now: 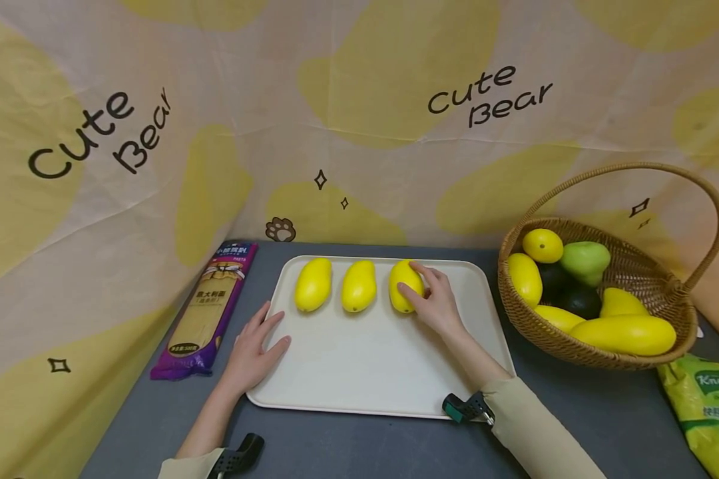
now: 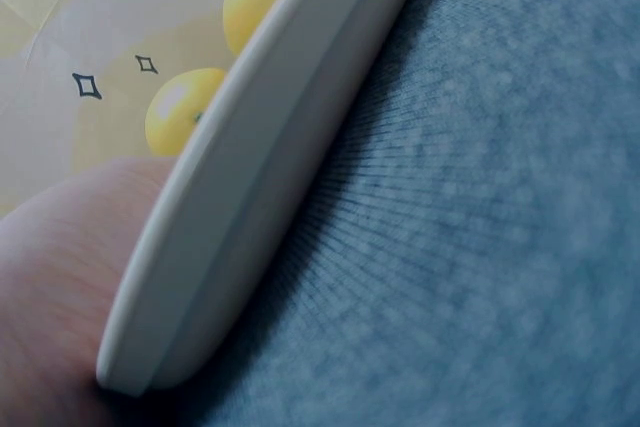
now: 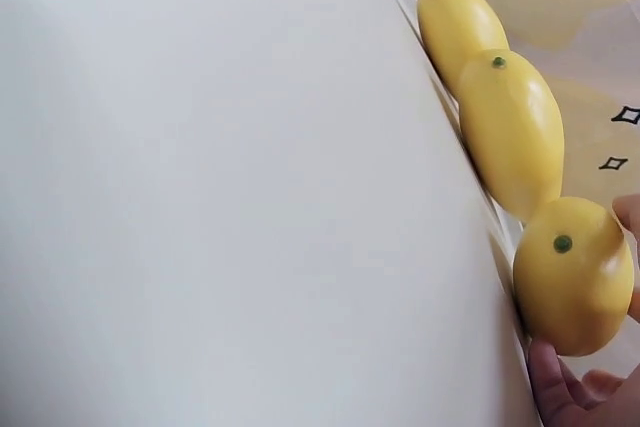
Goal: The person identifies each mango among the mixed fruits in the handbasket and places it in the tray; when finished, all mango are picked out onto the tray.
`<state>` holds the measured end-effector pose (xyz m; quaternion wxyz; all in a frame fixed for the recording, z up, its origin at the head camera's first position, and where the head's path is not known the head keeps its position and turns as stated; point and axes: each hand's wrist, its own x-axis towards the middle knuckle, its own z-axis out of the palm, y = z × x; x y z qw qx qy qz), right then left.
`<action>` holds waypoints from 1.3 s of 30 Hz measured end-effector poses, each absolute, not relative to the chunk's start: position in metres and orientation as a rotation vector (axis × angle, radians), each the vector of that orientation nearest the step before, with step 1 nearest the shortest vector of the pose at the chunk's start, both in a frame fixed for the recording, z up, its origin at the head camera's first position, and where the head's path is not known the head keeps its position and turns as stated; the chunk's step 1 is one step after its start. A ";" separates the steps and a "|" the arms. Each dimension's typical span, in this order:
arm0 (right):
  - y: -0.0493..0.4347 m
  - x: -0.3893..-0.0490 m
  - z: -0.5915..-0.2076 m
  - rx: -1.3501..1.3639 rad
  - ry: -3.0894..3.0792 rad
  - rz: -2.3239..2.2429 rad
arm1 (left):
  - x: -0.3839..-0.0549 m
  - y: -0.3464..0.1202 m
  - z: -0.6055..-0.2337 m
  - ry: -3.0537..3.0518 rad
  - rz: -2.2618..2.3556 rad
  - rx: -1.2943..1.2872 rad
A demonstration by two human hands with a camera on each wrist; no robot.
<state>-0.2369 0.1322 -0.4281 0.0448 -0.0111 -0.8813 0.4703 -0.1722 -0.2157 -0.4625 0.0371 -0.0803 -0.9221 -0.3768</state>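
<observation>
A white tray (image 1: pixel 347 366) lies on the dark grey table, with a row of three yellow mangoes along its far side. The left mango (image 1: pixel 313 285) and the middle mango (image 1: pixel 359 286) stand apart from each other. My right hand (image 1: pixel 439 305) holds the right mango (image 1: pixel 400 287), thumb on its near side and fingers behind. In the right wrist view, fingertips lie against this mango (image 3: pixel 565 287), low beside the tray surface. My left hand (image 1: pixel 254 354) rests over the tray's left rim with fingers spread; the left wrist view shows it against the rim (image 2: pixel 230 167).
At the right stands a wicker basket (image 1: pixel 653 263) with a tall handle, holding several yellow fruits, a green pear (image 1: pixel 585 262) and dark avocados (image 1: pixel 578 299). A purple pasta packet (image 1: pixel 202 313) lies left of the tray. A Knorr bag (image 1: pixel 710 402) lies front right. Patterned cloth hangs behind.
</observation>
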 end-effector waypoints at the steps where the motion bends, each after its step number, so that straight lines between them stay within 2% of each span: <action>1: 0.132 -0.237 -0.428 -0.026 -2.706 1.418 | -0.172 -0.216 -0.462 -2.831 -1.157 -0.245; 39: 0.136 -0.232 -0.423 0.053 -2.818 1.410 | -0.173 -0.215 -0.463 -2.842 -1.161 -0.230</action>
